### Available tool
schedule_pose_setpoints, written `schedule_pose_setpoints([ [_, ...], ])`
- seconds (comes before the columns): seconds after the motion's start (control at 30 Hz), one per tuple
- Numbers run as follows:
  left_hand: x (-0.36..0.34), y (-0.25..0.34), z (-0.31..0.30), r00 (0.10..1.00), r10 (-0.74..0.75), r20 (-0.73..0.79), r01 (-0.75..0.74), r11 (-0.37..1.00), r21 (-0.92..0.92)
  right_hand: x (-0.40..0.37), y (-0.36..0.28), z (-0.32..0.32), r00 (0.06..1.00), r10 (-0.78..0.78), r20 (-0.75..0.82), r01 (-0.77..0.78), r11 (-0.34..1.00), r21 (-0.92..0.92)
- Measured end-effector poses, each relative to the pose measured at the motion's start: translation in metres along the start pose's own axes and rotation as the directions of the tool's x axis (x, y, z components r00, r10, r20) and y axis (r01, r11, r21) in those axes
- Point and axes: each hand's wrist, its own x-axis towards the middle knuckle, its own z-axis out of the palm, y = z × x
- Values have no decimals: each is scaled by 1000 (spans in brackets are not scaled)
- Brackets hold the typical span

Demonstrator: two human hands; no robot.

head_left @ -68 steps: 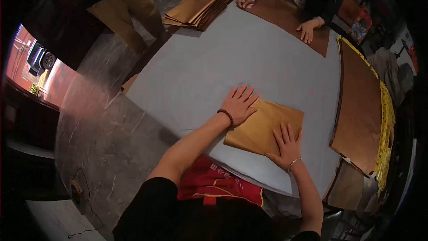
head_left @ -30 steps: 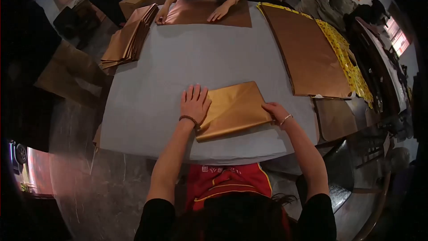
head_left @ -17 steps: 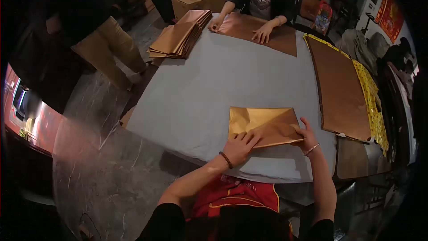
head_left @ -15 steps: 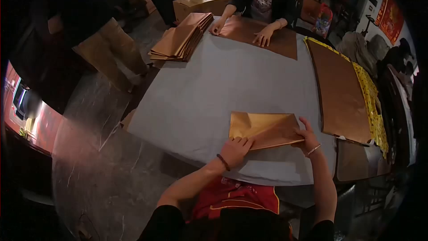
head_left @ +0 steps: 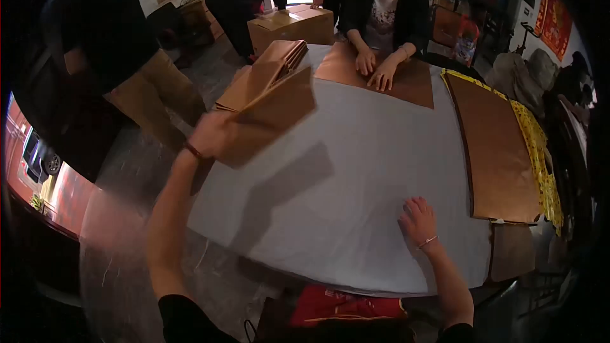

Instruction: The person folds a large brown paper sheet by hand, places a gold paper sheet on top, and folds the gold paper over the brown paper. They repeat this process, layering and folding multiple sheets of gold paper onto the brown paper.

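My left hand (head_left: 213, 136), slightly blurred, grips the lower left edge of a folded brown paper sheet (head_left: 273, 117). The sheet is tilted up off the table, close to the stack of folded brown sheets (head_left: 270, 63) and partly covering it in this view. A shadow of hand and sheet falls on the grey-covered table (head_left: 356, 146). On the near right part of the cloth, my right hand (head_left: 419, 221) is open with nothing in it, fingers stretched forward.
Across the table a person rests both hands on a flat brown sheet (head_left: 400, 86). At right lies a pile of large brown sheets (head_left: 502, 146) on yellow wrapping (head_left: 534, 140). Someone stands at the left; others are by a cardboard box (head_left: 292, 25) behind.
My left hand has carried the folded sheet from the near edge to the far left, beside the stack. My right hand has let go of it. The person opposite has moved a hand inward.
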Motion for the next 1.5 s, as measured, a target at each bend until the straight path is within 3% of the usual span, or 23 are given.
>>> schedule_pose_setpoints([
  [0.03,15,-11,-16,995,-81,-64,89,986,144,0,-9,-3,985,90,148,-93,996,12],
  [0.1,44,-54,-30,948,109,-298,-15,953,303,-10,-6,19,987,90,134,-81,994,-69],
  [0.13,59,-57,-28,949,107,-296,-13,953,302,-12,-6,26,990,79,117,-60,986,-154],
  [0.2,88,-60,-25,867,11,-499,308,775,552,-11,-7,24,979,109,170,-86,987,-135],
  [0.33,156,-113,29,852,104,-512,379,553,742,-11,-9,26,981,123,148,-106,988,-113],
  [0.4,185,-151,73,876,4,-482,424,470,774,-9,-11,22,970,149,192,-133,987,-95],
  [0.47,193,-163,115,913,-107,-394,390,515,763,-10,-8,23,970,147,193,-135,988,-72],
  [0.53,188,-141,132,937,-240,-252,342,504,793,-6,-8,22,972,137,190,-125,990,-71],
  [0.67,182,-118,133,888,-458,-34,372,673,639,-11,-8,25,983,95,160,-74,988,-134],
  [0.7,194,-180,148,927,-374,-25,304,712,633,-9,-10,22,984,89,152,-66,987,-150],
  [0.73,195,-176,146,885,-465,-1,373,709,598,-9,-10,21,987,75,146,-50,985,-164],
  [0.77,212,-248,160,936,-353,3,278,743,608,-12,-12,22,984,102,143,-76,982,-174],
  [0.8,225,-316,177,919,-393,-25,360,812,460,-14,-9,22,986,95,139,-68,981,-183],
  [0.83,223,-321,181,951,-310,10,271,846,459,-15,-10,22,982,145,122,-121,976,-183],
  [0.9,220,-279,164,977,-211,38,171,871,461,-14,-9,24,984,116,134,-89,978,-190],
  [0.97,181,-138,149,892,-433,134,315,806,502,-17,-7,25,987,114,116,-98,986,-138],
  [1.17,194,-150,189,988,-118,-101,155,729,667,-17,-9,7,965,134,227,-103,984,-144],
  [1.23,168,-86,195,992,-31,-125,110,711,695,-19,-4,19,978,134,162,-110,983,-148],
  [1.3,133,60,192,985,-146,95,81,868,491,-23,1,18,994,72,77,-70,997,-33],
  [1.33,136,46,222,992,18,128,-61,937,343,-24,5,20,993,84,77,-82,996,-30],
  [1.37,137,32,252,976,177,129,-199,962,185,-23,10,20,995,95,12,-96,978,186],
  [1.47,94,120,294,899,350,261,-344,936,-72,-24,43,13,937,263,-230,-5,669,743],
  [1.5,83,135,311,865,437,246,-387,894,-224,-26,63,-1,930,213,-300,20,784,620],
])
